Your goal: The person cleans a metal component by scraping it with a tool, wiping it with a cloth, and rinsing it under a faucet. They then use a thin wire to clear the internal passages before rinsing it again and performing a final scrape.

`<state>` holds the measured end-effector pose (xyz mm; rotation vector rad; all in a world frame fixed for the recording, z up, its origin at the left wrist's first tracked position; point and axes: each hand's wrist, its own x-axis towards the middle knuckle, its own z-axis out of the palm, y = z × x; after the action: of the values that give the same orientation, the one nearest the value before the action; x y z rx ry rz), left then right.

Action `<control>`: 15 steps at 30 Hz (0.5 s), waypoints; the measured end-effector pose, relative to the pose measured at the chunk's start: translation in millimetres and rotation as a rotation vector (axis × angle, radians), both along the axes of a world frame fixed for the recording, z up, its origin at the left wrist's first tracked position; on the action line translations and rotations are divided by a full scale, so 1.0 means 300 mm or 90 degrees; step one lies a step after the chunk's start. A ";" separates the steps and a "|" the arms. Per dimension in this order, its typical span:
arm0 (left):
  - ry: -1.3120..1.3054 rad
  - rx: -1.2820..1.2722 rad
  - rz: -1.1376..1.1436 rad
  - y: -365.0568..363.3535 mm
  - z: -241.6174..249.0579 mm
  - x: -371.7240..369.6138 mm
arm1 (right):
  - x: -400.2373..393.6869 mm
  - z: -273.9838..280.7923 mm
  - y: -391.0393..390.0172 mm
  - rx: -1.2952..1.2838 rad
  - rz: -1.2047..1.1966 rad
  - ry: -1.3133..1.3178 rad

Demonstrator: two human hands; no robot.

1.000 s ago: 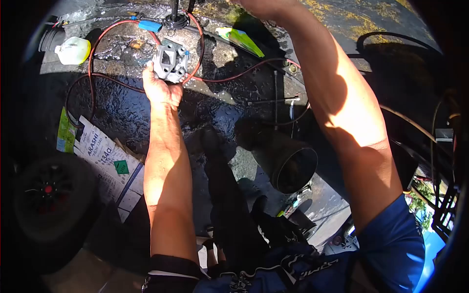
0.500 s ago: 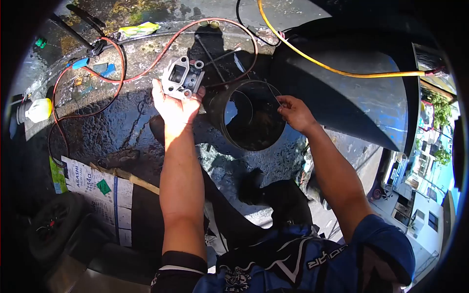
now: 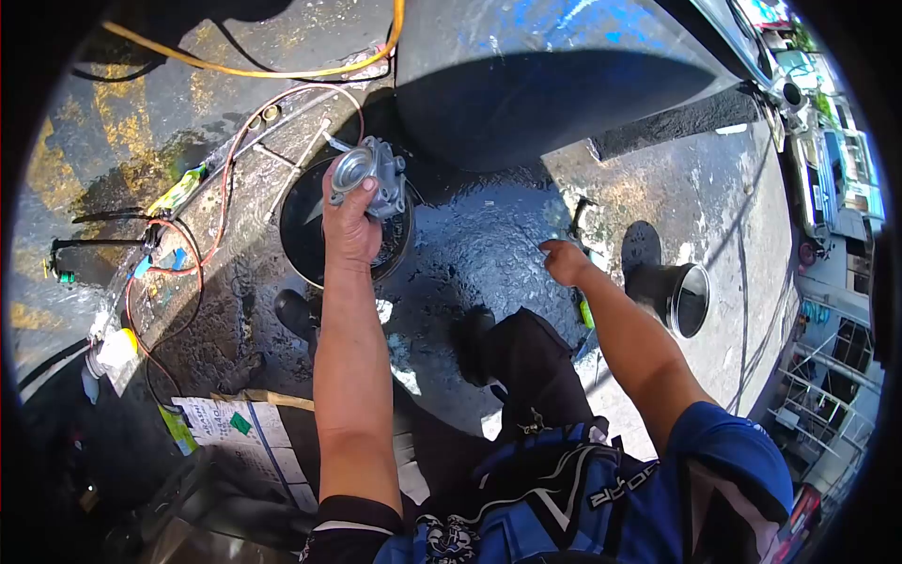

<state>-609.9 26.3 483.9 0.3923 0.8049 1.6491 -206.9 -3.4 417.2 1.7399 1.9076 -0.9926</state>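
My left hand (image 3: 351, 221) grips a grey cast-metal housing (image 3: 383, 179), its thumb across the front. A round metal opening faces up toward me, and bolt lugs stand out along the edge. Beneath the housing and my wrist is a dark, open-topped round container (image 3: 299, 240), partly covered by the hand. Off to the right, above the wet floor, my right hand (image 3: 567, 263) is closed with its fingers curled. Whatever it may hold is too small or hidden to make out. Just beyond it a dark tool (image 3: 580, 214) stands or lies on the ground.
A large dark curved body (image 3: 554, 103) bulks at the top. A yellow hose (image 3: 254, 68) and a red hose (image 3: 224, 202) run along the left. A cross-shaped wrench (image 3: 299, 167) lies behind the container. A black bucket (image 3: 693, 301) is at right, a printed cardboard sheet (image 3: 216, 420) at lower left.
My view has swung to the right. The housing has turned over in my left hand and now sits over the container. My right hand has moved away from the container's rim; the thin rod no longer shows.
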 end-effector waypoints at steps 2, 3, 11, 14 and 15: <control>0.269 -0.044 -0.010 0.043 0.018 0.097 | 0.138 -0.106 -0.061 -0.021 -0.084 0.000; 0.471 -0.046 -0.021 0.066 0.008 0.131 | 0.180 -0.143 -0.085 -0.031 -0.150 0.001; 0.472 -0.050 -0.167 0.168 -0.218 0.287 | 0.432 -0.465 -0.227 -0.177 -0.124 -0.169; 0.390 -0.057 -0.223 0.202 -0.312 0.389 | 0.486 -0.491 -0.368 -0.198 -0.155 -0.175; 0.362 -0.062 -0.238 0.209 -0.352 0.427 | 0.518 -0.514 -0.410 -0.195 -0.180 -0.176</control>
<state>-481.8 88.9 378.2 0.9082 1.1444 1.1493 -51.6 -126.3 263.2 1.8767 1.2915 -1.0153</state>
